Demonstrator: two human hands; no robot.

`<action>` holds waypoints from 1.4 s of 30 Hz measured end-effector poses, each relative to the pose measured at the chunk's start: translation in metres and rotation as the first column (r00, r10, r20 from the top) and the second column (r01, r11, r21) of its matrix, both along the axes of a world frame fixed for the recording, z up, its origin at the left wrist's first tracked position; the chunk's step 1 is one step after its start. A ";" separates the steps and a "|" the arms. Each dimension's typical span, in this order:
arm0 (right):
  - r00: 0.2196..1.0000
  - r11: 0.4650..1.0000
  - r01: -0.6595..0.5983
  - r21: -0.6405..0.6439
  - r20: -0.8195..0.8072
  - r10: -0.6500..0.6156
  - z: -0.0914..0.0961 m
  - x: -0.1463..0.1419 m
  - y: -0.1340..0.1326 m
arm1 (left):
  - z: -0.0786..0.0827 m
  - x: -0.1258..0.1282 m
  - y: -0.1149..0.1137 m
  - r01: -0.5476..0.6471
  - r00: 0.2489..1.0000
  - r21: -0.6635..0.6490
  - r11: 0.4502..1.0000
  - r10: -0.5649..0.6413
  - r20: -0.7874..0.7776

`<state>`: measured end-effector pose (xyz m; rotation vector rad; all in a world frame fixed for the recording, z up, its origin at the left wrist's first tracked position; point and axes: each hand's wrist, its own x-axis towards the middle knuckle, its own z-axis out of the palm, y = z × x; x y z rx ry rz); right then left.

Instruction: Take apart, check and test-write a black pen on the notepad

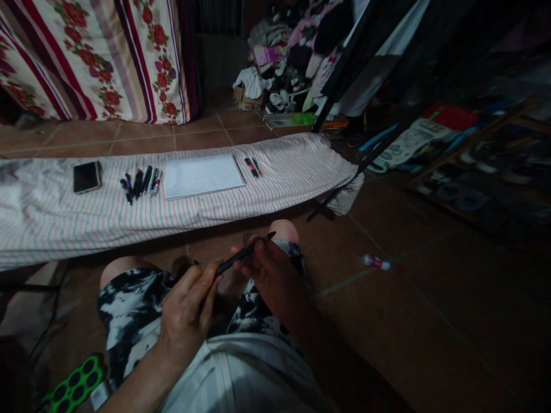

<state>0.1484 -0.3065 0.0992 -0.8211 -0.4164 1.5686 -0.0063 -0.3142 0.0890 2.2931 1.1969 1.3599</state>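
A dark pen is held slantwise over my lap, its pointed tip up and to the right. My left hand is closed around the lower end of it. With thumb and fingers, my right hand pinches the pen near its tip. On the cloth-covered surface beyond lies a spiral notebook, its page bearing faint marks too dim to read. Several pens are grouped at its left, and a few more pens lie at its right.
A dark-screened phone rests on the striped cloth to the left. Down on the tiled floor lies a plastic bottle. A green object with round holes is at lower left. Piled clothes and a floral curtain stand behind.
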 end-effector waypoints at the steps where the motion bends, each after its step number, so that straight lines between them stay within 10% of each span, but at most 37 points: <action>1: 1.000 1.000 0.010 0.015 0.003 -0.010 -0.001 0.001 0.001 | 0.000 0.001 0.001 -0.003 1.000 -0.059 0.998 0.005 0.017; 4: 0.999 0.997 -0.001 0.079 0.036 -0.002 -0.003 0.007 0.006 | 0.002 0.004 0.004 0.060 0.973 -0.459 0.886 0.052 0.227; 6: 0.998 0.994 -0.021 0.109 0.066 0.014 -0.004 0.013 0.008 | 0.007 0.003 0.004 0.254 0.902 -0.740 0.623 0.125 0.414; 9: 0.992 0.992 -0.047 0.119 0.122 0.033 -0.004 0.018 0.008 | 0.014 -0.001 0.004 0.545 0.793 -0.824 0.156 0.223 0.567; 11: 0.988 0.989 -0.069 0.129 0.147 0.049 -0.005 0.018 0.007 | 0.017 -0.002 0.005 0.614 0.752 -0.788 0.042 0.274 0.600; 15: 0.989 0.990 -0.079 0.115 0.133 0.064 -0.008 0.013 0.006 | 0.016 0.001 0.004 0.565 0.751 -0.813 0.138 0.322 0.577; 19: 0.994 0.994 -0.081 0.070 0.076 0.075 -0.007 0.009 0.006 | 0.012 0.006 -0.006 0.301 0.869 -0.803 0.514 0.198 0.453; 22: 0.998 0.998 -0.057 0.029 0.007 0.057 -0.006 0.007 0.005 | 0.004 0.003 -0.011 0.033 0.971 -0.523 0.852 0.096 0.218; 25: 0.999 1.000 -0.005 0.011 -0.040 0.006 -0.007 0.007 0.004 | -0.007 -0.003 -0.007 -0.001 0.999 -0.218 0.976 0.009 0.035; 28: 1.000 1.000 0.008 0.028 -0.030 -0.007 -0.008 0.008 0.005 | -0.010 -0.005 0.000 0.047 0.998 -0.249 0.967 -0.035 0.053; 30: 1.000 0.998 -0.004 0.060 0.011 0.004 -0.008 0.010 0.007 | -0.005 -0.003 0.002 0.113 0.981 -0.496 0.861 -0.016 0.196; 34: 0.992 0.988 -0.053 0.142 0.118 0.036 -0.010 0.017 0.009 | 0.009 0.000 0.003 0.476 0.821 -0.821 0.314 0.175 0.543; 37: 0.987 0.982 -0.105 0.159 0.141 0.083 -0.011 0.019 0.009 | 0.014 -0.001 0.004 0.601 0.757 -0.795 0.084 0.257 0.600; 39: 0.986 0.982 -0.120 0.147 0.135 0.100 -0.012 0.017 0.008 | 0.014 0.000 0.004 0.593 0.759 -0.798 0.105 0.260 0.597; 42: 0.988 0.985 -0.129 0.119 0.098 0.118 -0.010 0.011 0.006 | 0.012 0.001 0.002 0.436 0.830 -0.832 0.344 0.203 0.519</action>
